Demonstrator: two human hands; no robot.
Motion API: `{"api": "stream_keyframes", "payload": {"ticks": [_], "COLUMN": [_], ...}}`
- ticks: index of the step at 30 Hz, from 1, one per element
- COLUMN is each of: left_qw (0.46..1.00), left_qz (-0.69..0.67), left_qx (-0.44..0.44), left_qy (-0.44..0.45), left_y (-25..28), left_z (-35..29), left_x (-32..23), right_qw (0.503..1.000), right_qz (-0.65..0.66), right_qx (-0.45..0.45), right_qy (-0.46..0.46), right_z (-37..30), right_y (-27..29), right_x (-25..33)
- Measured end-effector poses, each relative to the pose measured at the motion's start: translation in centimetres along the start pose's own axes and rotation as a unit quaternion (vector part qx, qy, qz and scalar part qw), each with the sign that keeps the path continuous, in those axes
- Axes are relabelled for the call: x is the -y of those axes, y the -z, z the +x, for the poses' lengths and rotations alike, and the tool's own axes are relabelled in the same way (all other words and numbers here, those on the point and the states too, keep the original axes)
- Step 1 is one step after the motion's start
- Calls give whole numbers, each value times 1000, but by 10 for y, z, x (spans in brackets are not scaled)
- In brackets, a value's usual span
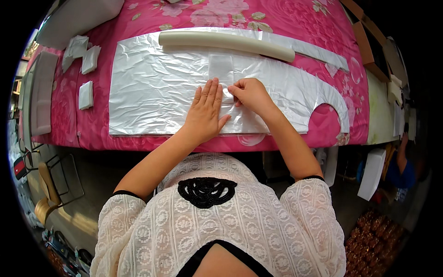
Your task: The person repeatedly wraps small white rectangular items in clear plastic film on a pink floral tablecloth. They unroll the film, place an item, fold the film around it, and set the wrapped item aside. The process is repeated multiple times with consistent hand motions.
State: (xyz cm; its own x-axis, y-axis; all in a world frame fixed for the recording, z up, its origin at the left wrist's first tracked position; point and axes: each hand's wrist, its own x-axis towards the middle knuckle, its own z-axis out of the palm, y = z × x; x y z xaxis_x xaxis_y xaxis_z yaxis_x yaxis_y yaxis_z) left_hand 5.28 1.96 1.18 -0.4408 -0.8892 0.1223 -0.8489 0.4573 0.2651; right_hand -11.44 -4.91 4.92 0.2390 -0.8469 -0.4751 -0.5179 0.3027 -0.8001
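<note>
A thin, shiny white plastic apron (152,83) lies spread and creased, with a curved cut-out at its right end and a long narrow strip at the far right. My left hand (205,111) rests flat on its middle, fingers stretched out and close together. Just to the right, my right hand (249,94) is bent, thumb and forefinger pinching the plastic. A smoother rectangular patch of plastic (221,67) shows just beyond both hands. Across the apron's far side lies a long cream-coloured tube (226,42).
Under the plastic is a pink flowered tablecloth (318,21). Small folded white packets (86,95) sit at the left, near white foam-like boxes (44,92). A brown cardboard box (370,51) stands at the right edge. A chair (48,184) is on the floor at left.
</note>
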Motion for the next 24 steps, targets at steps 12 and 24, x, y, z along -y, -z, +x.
{"api": "stream_keyframes", "payload": {"ticks": [12, 24], "left_qw": [998, 983], "left_qz": [50, -123], "left_qx": [-27, -26], "left_qy": [-40, -135], "left_y": [16, 28], "left_z": [24, -20], "left_x": [14, 23], "right_qw": [802, 818], "right_qz": [-356, -220], "right_qx": [-109, -60], "right_qy": [468, 529], "right_z": [5, -18], "right_y": [0, -12], "right_x": [-23, -35]}}
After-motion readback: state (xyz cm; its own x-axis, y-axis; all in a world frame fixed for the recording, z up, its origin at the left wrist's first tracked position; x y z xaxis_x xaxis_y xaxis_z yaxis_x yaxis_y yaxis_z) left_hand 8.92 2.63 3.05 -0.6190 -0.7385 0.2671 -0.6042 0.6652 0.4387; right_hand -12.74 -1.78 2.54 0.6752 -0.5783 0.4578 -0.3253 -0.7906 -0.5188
